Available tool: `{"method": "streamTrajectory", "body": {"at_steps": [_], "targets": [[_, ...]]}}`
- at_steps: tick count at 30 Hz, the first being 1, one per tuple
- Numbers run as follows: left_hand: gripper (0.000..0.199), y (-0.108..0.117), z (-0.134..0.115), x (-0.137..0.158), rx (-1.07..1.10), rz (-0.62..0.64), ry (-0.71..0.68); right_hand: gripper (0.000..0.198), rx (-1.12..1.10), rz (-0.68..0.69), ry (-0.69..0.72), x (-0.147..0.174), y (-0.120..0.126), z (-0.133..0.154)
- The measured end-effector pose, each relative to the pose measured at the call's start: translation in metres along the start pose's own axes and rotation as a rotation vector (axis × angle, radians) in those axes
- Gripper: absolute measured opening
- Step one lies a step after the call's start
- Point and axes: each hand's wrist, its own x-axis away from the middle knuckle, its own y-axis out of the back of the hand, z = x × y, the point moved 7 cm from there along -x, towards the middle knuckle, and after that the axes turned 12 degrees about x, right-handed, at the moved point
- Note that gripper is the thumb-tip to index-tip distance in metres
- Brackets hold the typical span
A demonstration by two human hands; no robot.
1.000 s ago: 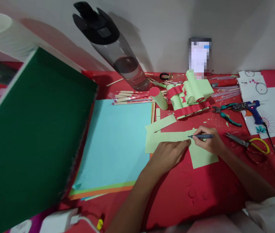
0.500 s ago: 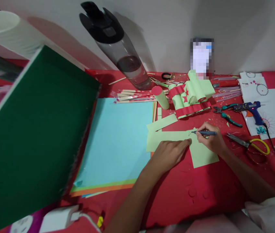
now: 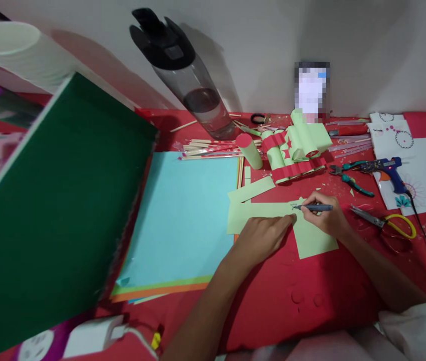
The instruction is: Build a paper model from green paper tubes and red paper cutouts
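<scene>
In the head view my right hand [image 3: 321, 214] is closed around a dark grey marker pen [image 3: 320, 207], its tip on a pale green paper strip [image 3: 261, 211]. A small dark drawn outline [image 3: 293, 206] shows at the tip. My left hand [image 3: 265, 234] lies palm down on the strip, fingers stretched toward the drawing and pressing the paper; its thumb is hidden. Under my right hand lies a wider pale green sheet [image 3: 310, 243]. Behind my hands stands a model of green paper rolls with red bands and stars [image 3: 295, 145], next to a red-topped green paper roll [image 3: 250, 152].
Light blue paper [image 3: 186, 215] tops a stack at left, beside a tilted green board [image 3: 66, 200]. A water bottle [image 3: 201, 100] and phone [image 3: 310, 93] stand behind. At right lie yellow-handled scissors [image 3: 386, 220], wire cutters [image 3: 356, 183] and a corded glue gun [image 3: 393, 173].
The pen tip has shifted slightly left, and the drawn outline has gained lines. My left hand stays in place on the paper. The view has shifted slightly.
</scene>
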Motion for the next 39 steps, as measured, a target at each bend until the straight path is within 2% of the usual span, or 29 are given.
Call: {"method": "streamTrajectory", "body": {"at_steps": [11, 23, 29, 39], "targets": [[0.032, -0.001, 0.001, 0.000, 0.003, 0.011, 0.007, 0.015, -0.117, 0.017, -0.095, 0.001, -0.002, -0.009], [0.033, -0.001, 0.002, -0.001, 0.015, 0.009, 0.022, 0.011, -0.032, 0.000, -0.010, -0.001, -0.001, -0.006], [0.033, -0.002, 0.003, -0.002, 0.006, 0.012, 0.024, 0.010, -0.033, 0.001, -0.024, 0.000, -0.003, -0.012], [0.034, -0.002, 0.004, -0.003, 0.020, -0.017, 0.003, 0.020, -0.296, 0.026, -0.088, -0.003, -0.004, -0.022]]}}
